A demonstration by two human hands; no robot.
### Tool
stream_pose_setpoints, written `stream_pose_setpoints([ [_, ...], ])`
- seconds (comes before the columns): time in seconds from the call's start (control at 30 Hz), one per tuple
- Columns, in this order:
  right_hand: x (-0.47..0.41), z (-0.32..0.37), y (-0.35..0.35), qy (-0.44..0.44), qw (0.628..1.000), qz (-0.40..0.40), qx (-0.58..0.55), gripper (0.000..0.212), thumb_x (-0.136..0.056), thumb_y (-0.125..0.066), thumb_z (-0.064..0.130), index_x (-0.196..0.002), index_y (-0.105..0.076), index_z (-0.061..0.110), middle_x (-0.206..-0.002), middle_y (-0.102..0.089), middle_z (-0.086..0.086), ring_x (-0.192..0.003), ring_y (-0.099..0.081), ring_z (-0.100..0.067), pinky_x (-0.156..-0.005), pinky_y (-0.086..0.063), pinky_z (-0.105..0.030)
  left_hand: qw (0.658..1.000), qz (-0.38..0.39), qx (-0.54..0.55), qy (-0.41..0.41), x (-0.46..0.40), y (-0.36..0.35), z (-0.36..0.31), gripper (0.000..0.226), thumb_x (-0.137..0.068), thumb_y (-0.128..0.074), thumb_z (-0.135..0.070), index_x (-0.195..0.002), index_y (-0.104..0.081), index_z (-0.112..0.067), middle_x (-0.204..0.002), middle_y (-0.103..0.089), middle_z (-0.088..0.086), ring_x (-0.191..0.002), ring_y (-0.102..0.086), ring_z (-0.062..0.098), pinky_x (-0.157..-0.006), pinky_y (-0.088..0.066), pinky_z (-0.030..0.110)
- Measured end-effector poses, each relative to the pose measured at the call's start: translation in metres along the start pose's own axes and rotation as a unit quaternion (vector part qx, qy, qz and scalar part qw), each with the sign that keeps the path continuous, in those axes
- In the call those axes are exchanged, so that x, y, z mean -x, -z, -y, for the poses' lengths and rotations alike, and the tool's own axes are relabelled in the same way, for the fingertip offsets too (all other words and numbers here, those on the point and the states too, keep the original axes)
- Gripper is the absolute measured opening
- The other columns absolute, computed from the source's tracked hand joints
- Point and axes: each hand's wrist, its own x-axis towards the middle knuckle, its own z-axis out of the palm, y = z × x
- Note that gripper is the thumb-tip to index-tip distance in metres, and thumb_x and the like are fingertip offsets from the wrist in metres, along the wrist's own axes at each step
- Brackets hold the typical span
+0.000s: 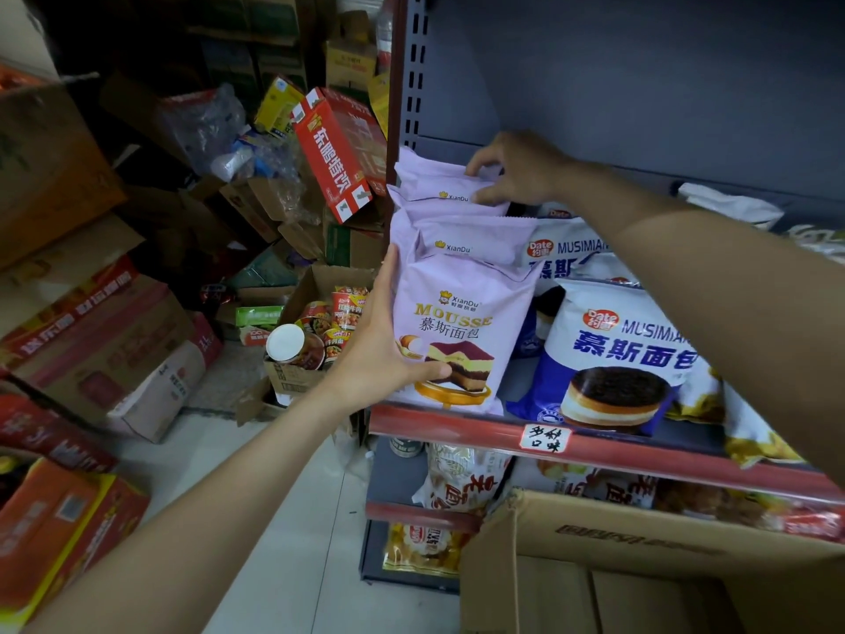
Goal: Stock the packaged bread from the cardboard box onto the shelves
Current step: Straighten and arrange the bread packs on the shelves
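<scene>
1. The front purple bread bag [450, 340] stands upright at the left end of the shelf [457, 425], with more purple bags in a row behind it toward 12 o'clock.
2. The left hand [388, 345] holds this front bag from its 9 o'clock side: the fingers lie along the left edge and the thumb presses on the printed front.
3. The right hand [516, 169] is at 12 o'clock from the front bag and pinches the top edge of the rear purple bag [434, 180] between thumb and fingers.
4. At 3 o'clock from the purple row stand the blue-and-white bread bags [612, 354], touching the purple ones.
5. The cardboard box [640, 560] is at 5 o'clock, below the shelf edge, with its flaps open.
6. At 9 o'clock, on the floor, a small open carton [297, 377] holds instant noodle cups [320, 327].
7. A red carton [338, 153] leans tilted at 11 o'clock among other boxes.
</scene>
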Motion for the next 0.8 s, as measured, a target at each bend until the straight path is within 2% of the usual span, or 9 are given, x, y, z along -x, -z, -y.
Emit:
stream_pose_setpoints([
  [0.07,0.004,-0.001,-0.001,0.001,0.999,-0.033,-0.029,0.041,-0.084,-0.067,0.029,-0.122,-0.062,0.016,-0.122,-0.058,-0.017,-0.107,-0.056,-0.032,-0.088,-0.043,-0.032,1.000,-0.020,-0.019,-0.002,-0.001,0.000,0.000,0.125,-0.053,-0.085,-0.038,-0.134,0.005,-0.067,-0.156,-0.012,-0.019,-0.142,-0.024,0.013,-0.101,-0.045,0.048],
  [0.17,0.027,-0.004,0.005,0.015,0.992,-0.077,-0.095,0.028,-0.088,-0.062,0.019,-0.115,-0.065,0.011,-0.110,-0.057,-0.014,-0.105,-0.055,-0.028,-0.073,-0.033,-0.023,0.998,-0.044,-0.032,0.008,-0.003,-0.001,0.000,0.125,-0.056,-0.088,-0.032,-0.133,0.004,-0.068,-0.156,-0.015,-0.017,-0.142,-0.024,0.011,-0.107,-0.039,0.049],
  [0.23,0.048,-0.009,0.007,0.029,0.990,-0.059,-0.125,0.023,-0.089,-0.059,0.013,-0.110,-0.066,0.009,-0.103,-0.060,-0.009,-0.101,-0.058,-0.027,-0.073,-0.036,-0.024,0.998,-0.051,-0.042,0.005,-0.003,-0.004,-0.001,0.124,-0.059,-0.089,-0.027,-0.134,0.002,-0.066,-0.156,-0.016,-0.015,-0.142,-0.023,0.011,-0.110,-0.035,0.048],
  [0.33,0.075,-0.018,0.008,0.005,0.995,-0.009,-0.098,0.030,-0.089,-0.053,0.008,-0.118,-0.059,0.012,-0.121,-0.061,-0.006,-0.112,-0.055,-0.021,-0.086,-0.039,-0.024,0.998,-0.048,-0.038,0.012,0.001,-0.006,0.001,0.119,-0.060,-0.088,-0.028,-0.145,-0.007,-0.047,-0.154,-0.022,-0.010,-0.141,-0.025,0.011,-0.112,-0.033,0.046],
  [0.4,0.089,-0.024,0.006,-0.004,0.995,0.052,-0.084,0.038,-0.088,-0.057,0.012,-0.125,-0.051,0.014,-0.128,-0.057,-0.003,-0.120,-0.051,-0.017,-0.094,-0.038,-0.024,0.999,-0.040,-0.027,0.016,0.005,-0.006,0.003,0.116,-0.058,-0.087,-0.032,-0.146,-0.012,-0.040,-0.152,-0.027,-0.008,-0.139,-0.029,0.010,-0.112,-0.033,0.045],
  [0.5,0.097,-0.029,0.007,0.019,0.996,0.057,-0.059,0.033,-0.085,-0.066,0.016,-0.117,-0.057,0.017,-0.117,-0.063,-0.002,-0.111,-0.057,-0.020,-0.091,-0.042,-0.030,0.998,-0.045,-0.026,0.020,0.010,-0.008,0.002,0.113,-0.057,-0.088,-0.025,-0.145,-0.017,-0.036,-0.147,-0.034,-0.006,-0.135,-0.036,0.010,-0.111,-0.034,0.041],
  [0.57,0.101,-0.035,0.012,0.004,0.999,0.008,-0.031,0.023,-0.084,-0.068,0.018,-0.107,-0.065,0.016,-0.107,-0.068,-0.004,-0.102,-0.061,-0.026,-0.088,-0.047,-0.036,0.998,-0.060,-0.030,0.019,0.012,-0.010,0.000,0.109,-0.061,-0.088,-0.016,-0.144,-0.019,-0.034,-0.144,-0.038,-0.007,-0.132,-0.039,0.009,-0.110,-0.036,0.033],
  [0.67,0.108,-0.043,0.019,-0.038,0.998,-0.049,0.023,0.018,-0.084,-0.067,0.017,-0.102,-0.070,0.016,-0.104,-0.070,-0.007,-0.098,-0.062,-0.029,-0.085,-0.050,-0.038,0.996,-0.081,-0.035,0.015,0.013,-0.016,-0.001,0.104,-0.065,-0.085,-0.009,-0.141,-0.019,-0.035,-0.139,-0.040,-0.010,-0.129,-0.040,0.006,-0.103,-0.035,0.013],
  [0.8,0.107,-0.037,0.014,-0.056,0.998,-0.028,0.026,0.025,-0.089,-0.060,0.022,-0.113,-0.066,0.018,-0.115,-0.067,-0.007,-0.106,-0.059,-0.029,-0.088,-0.047,-0.034,0.995,-0.083,-0.047,0.022,0.009,-0.024,0.001,0.107,-0.067,-0.085,-0.015,-0.147,-0.015,-0.028,-0.148,-0.032,-0.001,-0.136,-0.033,0.014,-0.113,-0.033,0.041],
])
